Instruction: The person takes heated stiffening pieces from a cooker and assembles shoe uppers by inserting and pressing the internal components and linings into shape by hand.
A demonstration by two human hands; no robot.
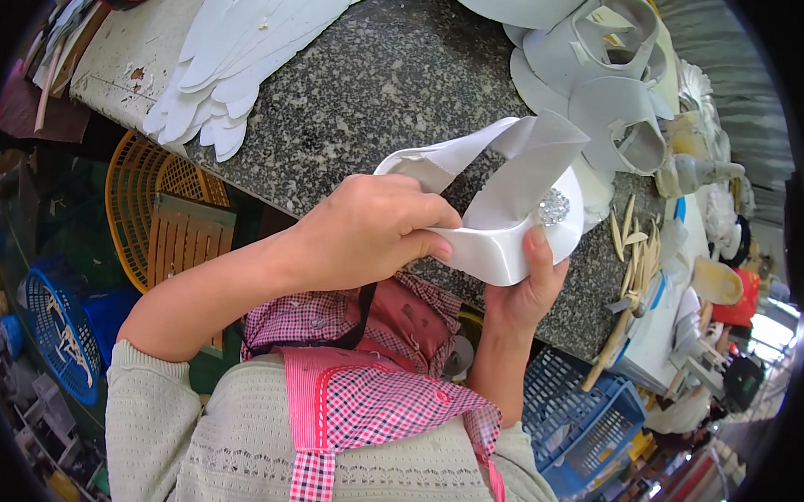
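A white satin shoe upper [486, 252] is held up over the near edge of the speckled stone tabletop [378, 70]. Its open back loops up and away from me, and a round cluster of clear rhinestones [554, 207] sits on its right part. My left hand [379, 223] is closed on the upper's left edge, pinching it between thumb and bent forefinger. My right hand [529, 291] supports the toe from below, with the thumb pressed on the front beside the rhinestones. The other fingers of that hand are mostly hidden under the upper.
White flat sole-shaped pieces [236, 58] lie fanned out at the far left. Several more white uppers [607, 31] are piled at the far right. Thin wooden sticks [634, 265] lie right of my hands. Below the tabletop are a yellow basket [122, 212] and a blue crate [594, 430].
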